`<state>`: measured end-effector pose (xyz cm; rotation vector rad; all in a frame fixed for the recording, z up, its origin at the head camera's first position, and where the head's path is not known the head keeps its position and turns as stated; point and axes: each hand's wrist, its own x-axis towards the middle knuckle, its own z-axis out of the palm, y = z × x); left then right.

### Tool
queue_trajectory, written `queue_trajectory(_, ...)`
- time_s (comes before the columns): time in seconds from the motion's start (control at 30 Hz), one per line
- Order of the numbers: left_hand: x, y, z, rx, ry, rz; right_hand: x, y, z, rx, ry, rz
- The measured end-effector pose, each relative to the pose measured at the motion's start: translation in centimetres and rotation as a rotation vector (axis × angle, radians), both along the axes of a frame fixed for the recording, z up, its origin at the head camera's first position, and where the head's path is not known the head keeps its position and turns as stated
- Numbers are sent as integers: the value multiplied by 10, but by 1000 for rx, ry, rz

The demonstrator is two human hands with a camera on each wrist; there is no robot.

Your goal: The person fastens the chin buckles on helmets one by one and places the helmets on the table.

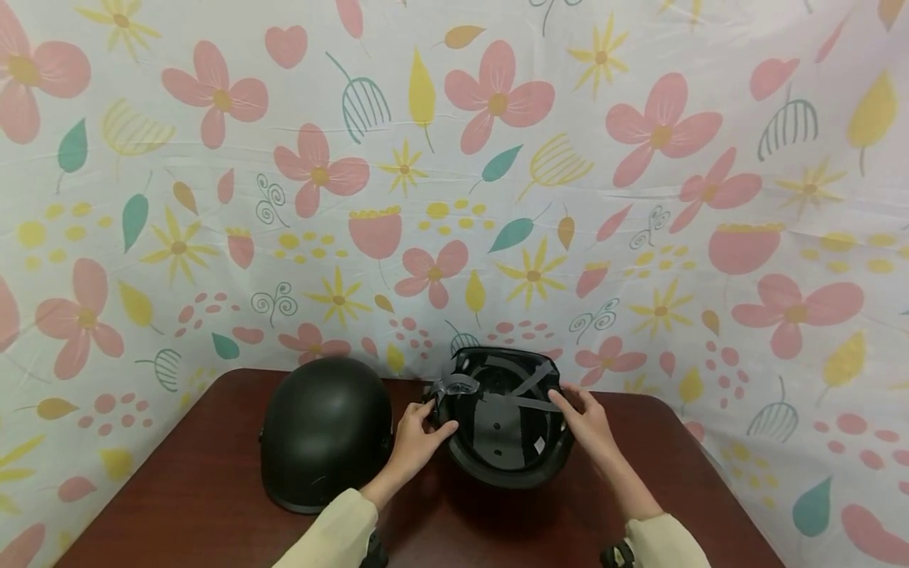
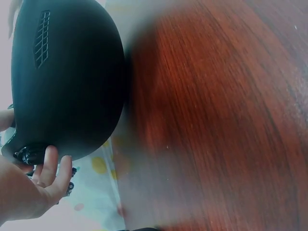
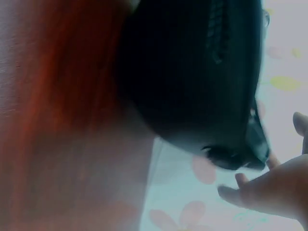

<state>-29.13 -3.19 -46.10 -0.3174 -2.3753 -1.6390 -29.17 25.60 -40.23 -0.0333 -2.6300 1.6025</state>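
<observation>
A black helmet [image 1: 511,473] lies crown-down on the table, its hollow facing up towards me. Inside it show dark padding, grey straps [image 1: 533,404] and a clear plastic piece [image 1: 458,385] near the left rim. My left hand [image 1: 417,440] grips the helmet's left rim, thumb on the inner side and fingers outside by a black side fitting [image 2: 30,155]. At the opposite rim is my right hand [image 1: 589,422], its thumb and fingers spread. The right wrist view is blurred, so firm contact there is hard to judge.
A second black helmet [image 1: 323,434] sits dome-up on the brown table [image 1: 185,481], left of my left hand. Behind the table hangs a white cloth with flower prints [image 1: 497,197], close to its back edge.
</observation>
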Motion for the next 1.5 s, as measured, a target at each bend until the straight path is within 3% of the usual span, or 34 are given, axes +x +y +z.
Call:
queue_trajectory(0.1,-1,0,0,-4,3,6,-3,-10,11,15,36,-9)
queue_trajectory(0.3,-1,0,2,-15,2,8,-12,-39,31,57,87,64)
queue_trajectory(0.53,2,2,4,-41,20,-9,-22,-81,37,182,191,154)
queue_trajectory(0.87,3,6,5,-75,51,-29,-29,-126,36,222,108,317)
queue_trajectory(1.27,3,4,6,-95,80,-6,-31,-140,29,203,46,266)
queue_trajectory(1.5,2,0,4,-114,37,10,-33,-138,24,161,8,235)
